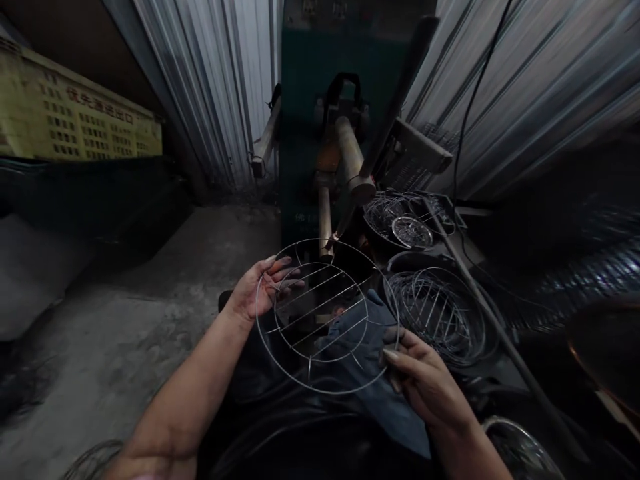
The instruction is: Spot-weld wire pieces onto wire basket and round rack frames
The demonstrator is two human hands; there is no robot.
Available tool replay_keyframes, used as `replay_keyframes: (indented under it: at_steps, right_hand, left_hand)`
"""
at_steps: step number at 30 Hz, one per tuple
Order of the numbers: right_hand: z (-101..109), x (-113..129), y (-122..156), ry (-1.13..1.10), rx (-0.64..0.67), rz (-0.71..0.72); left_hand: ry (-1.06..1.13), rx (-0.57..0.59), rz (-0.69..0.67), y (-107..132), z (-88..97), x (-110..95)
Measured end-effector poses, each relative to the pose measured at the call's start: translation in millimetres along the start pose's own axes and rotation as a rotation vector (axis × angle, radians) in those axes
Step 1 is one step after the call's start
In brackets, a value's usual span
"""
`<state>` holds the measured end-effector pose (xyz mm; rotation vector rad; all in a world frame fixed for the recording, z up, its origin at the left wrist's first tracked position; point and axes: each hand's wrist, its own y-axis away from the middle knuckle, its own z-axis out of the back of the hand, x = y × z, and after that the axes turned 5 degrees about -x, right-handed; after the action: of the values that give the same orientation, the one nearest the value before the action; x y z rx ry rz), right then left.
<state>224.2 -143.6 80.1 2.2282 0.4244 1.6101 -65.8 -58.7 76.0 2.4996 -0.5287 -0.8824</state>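
A round wire rack (320,311), two rings joined by short wires with parallel bars across the inner ring, is held tilted above my lap. My left hand (263,287) supports its left rim, with the fingers stretched loosely behind the wires. My right hand (425,373) pinches the outer ring at the lower right between thumb and fingers. Beyond the rack stand the two metal electrode arms (354,160) of a green machine (300,200). A blue-grey cloth (380,393) lies below the rack, partly seen through it.
To the right, a tub (435,320) holds similar wire racks. Farther back is another pile of wire rings (395,217). A long bar (500,327) runs beside them. A yellow crate (95,113) sits at the left, and a dark cable (467,120) hangs at the right.
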Motion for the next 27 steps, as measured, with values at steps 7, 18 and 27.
replay_keyframes:
  at_steps: [7, 18, 27]
  right_hand:
    - [18.5, 9.8, -12.9, 0.195, 0.038, 0.070]
    - [25.3, 10.3, -23.7, 0.201, -0.048, 0.173]
    - [-11.9, 13.1, -46.5, 0.184, 0.067, 0.196]
  left_hand:
    - [-0.068, 0.018, 0.010, -3.7, -1.8, -7.6]
    - [-0.099, -0.004, 0.005, 0.3, -0.6, -7.8]
    - [-0.027, -0.213, -0.280, 37.1, 3.6, -9.8]
